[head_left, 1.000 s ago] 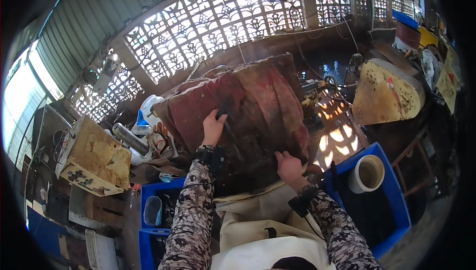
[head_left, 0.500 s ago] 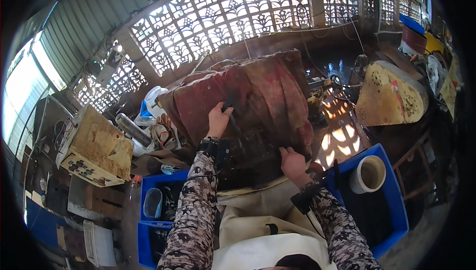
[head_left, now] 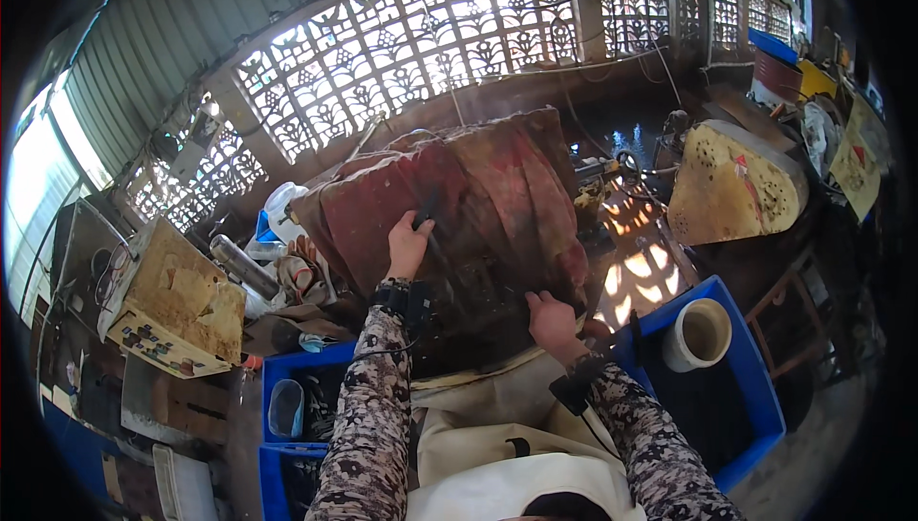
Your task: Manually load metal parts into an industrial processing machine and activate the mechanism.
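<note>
A red, dirt-stained cloth (head_left: 382,191) drapes over a bulky form in front of me, its lower part dark and wet-looking. My left hand (head_left: 408,249) is over the middle of the cloth, its fingers closed on a small dark object (head_left: 427,215) whose kind I cannot make out. Lower and to the right, near the cloth's lower right edge, my right hand (head_left: 552,320) has its fingers curled together; what they pinch, if anything, is too small to name. Both wrists wear dark straps with a cable.
Blue bins (head_left: 755,368) flank me; the right one holds a white bucket (head_left: 697,335), the left one (head_left: 311,360) a clear tub (head_left: 286,408) and dark slender pieces. A stained control box (head_left: 177,296) stands left, a yellowed machine guard (head_left: 736,186) right. Gloves (head_left: 304,272) lie beyond the left bin.
The whole view has shifted slightly, so the scene sits a little farther left. Both hands keep nearly the same places at the cloth, the left one still closed on the dark object.
</note>
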Demonstrator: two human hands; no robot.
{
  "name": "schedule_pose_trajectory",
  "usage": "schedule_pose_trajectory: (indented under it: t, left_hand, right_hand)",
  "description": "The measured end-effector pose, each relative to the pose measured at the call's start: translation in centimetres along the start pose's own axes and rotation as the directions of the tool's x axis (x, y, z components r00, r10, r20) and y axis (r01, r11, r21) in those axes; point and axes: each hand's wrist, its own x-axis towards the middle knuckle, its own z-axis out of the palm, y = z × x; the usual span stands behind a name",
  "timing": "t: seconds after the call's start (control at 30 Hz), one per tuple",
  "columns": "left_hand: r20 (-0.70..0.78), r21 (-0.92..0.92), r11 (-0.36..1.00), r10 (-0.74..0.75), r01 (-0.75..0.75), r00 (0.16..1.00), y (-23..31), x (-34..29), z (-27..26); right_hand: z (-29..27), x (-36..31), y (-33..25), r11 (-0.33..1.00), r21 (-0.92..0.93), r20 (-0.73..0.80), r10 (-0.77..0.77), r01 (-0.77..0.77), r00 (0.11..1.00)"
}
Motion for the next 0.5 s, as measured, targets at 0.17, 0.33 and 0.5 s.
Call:
schedule_pose_trajectory:
  t: [0.17, 0.33, 0.5]
  left_hand:
    - [0.014, 0.016, 1.000, -0.005, 0.005, 1.000, -0.42, 0.09, 0.18]
    - [0.016, 0.052, 0.999, -0.006, 0.005, 1.000, -0.27, -0.04, 0.03]
    - [0.014, 0.029, 0.999, -0.025, 0.025, 1.000, 0.04, -0.27, 0.05]
  right_hand:
    - [0.11, 0.02, 0.05, 1.000, -0.009, -0.026, -0.013, 0.013, 1.000]
    - [0.30, 0.05, 0.16, 1.000, -0.025, 0.003, -0.001, 0.001, 1.000]
    - [0.44, 0.09, 0.22, 0.999, -0.040, 0.018, 0.006, -0.005, 1.000]
